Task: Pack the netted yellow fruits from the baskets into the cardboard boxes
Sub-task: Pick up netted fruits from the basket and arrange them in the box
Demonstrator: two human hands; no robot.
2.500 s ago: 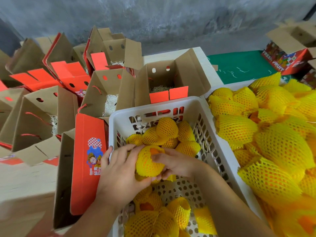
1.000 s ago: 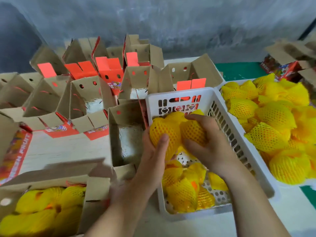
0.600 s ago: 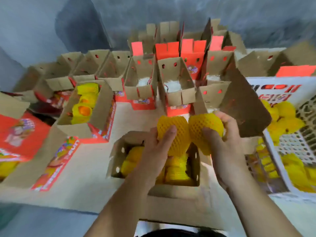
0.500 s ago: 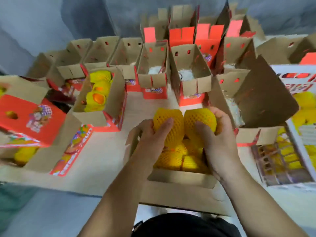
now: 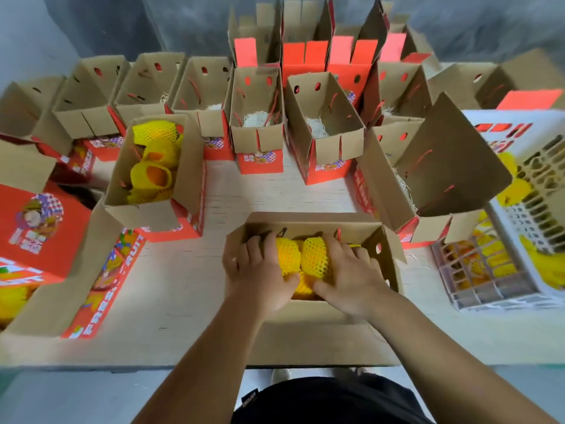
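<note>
Fruits (image 5: pixel 301 260) lowered into box (image 5: pixel 389 255), fingers (image 5: pixel 266 249) gripping

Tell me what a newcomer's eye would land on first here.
First, the two hands in the near middle: the left hand and right hand each press a netted yellow fruit into the open cardboard box nearest the person. Next, the filled box of yellow fruit to the left, then the rows of open red-and-brown boxes behind.
</note>
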